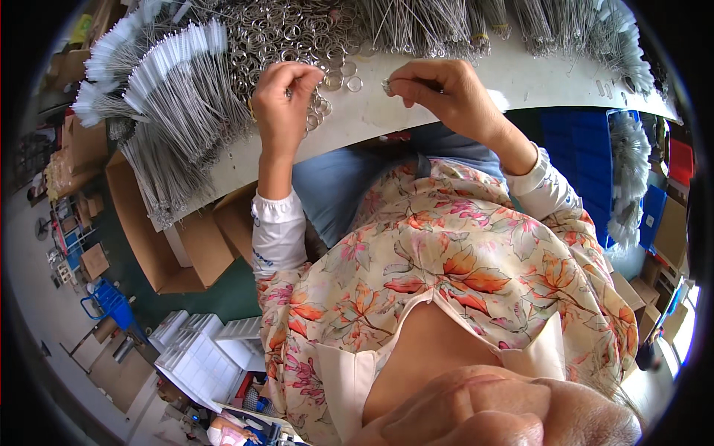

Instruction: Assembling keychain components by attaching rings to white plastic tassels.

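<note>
The left hand [282,100] pinches a small metal ring [288,94] with bent fingers. The right hand [439,93] pinches another ring [387,86] at its fingertips. Both rings sit above the white table [416,104], with the ring pile [297,37] just behind the left hand

Open brown cardboard box [160,245] under table's left end; smaller brown cartons [673,230] stacked at right.
</note>
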Motion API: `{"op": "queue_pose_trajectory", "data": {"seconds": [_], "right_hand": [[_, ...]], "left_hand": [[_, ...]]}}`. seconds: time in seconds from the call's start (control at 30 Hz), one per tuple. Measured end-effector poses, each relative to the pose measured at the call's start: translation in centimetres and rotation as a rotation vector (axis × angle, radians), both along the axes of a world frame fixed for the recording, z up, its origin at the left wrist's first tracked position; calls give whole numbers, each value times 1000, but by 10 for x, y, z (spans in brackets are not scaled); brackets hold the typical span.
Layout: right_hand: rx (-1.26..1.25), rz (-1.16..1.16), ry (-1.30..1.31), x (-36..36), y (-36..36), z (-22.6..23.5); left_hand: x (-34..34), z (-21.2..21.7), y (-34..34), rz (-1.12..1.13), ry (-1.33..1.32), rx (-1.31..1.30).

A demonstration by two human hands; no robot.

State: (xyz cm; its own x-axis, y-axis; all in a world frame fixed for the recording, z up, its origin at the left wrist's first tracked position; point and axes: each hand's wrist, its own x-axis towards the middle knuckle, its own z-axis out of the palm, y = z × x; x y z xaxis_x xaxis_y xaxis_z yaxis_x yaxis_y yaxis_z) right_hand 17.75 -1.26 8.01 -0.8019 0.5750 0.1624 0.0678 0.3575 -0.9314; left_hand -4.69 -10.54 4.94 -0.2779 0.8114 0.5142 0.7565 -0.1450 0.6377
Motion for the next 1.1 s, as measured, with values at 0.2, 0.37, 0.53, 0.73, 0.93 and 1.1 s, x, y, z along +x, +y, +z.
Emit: {"op": "queue_pose_trajectory", "data": {"seconds": [0.2, 0.37, 0.53, 0.73, 0.93, 1.1], "right_hand": [[-246, -2, 155, -25, -10, 23], [-154, 32, 302, -36, -26, 20], [51, 93, 333, -32, -25, 23], [-126, 174, 359, -24, -22, 28], [570, 76, 483, -25, -21, 19], [897, 140, 430, -20, -16, 21]], "left_hand": [[52, 27, -11, -147, -1132, 109], [69, 20, -12, -167, -1336, 223], [67, 36, -24, -158, -1425, 139], [58, 57, -30, -83, 176, 283], [50, 58, -39, -470, -1322, -68], [44, 58, -48, -504, -1288, -151]]}}
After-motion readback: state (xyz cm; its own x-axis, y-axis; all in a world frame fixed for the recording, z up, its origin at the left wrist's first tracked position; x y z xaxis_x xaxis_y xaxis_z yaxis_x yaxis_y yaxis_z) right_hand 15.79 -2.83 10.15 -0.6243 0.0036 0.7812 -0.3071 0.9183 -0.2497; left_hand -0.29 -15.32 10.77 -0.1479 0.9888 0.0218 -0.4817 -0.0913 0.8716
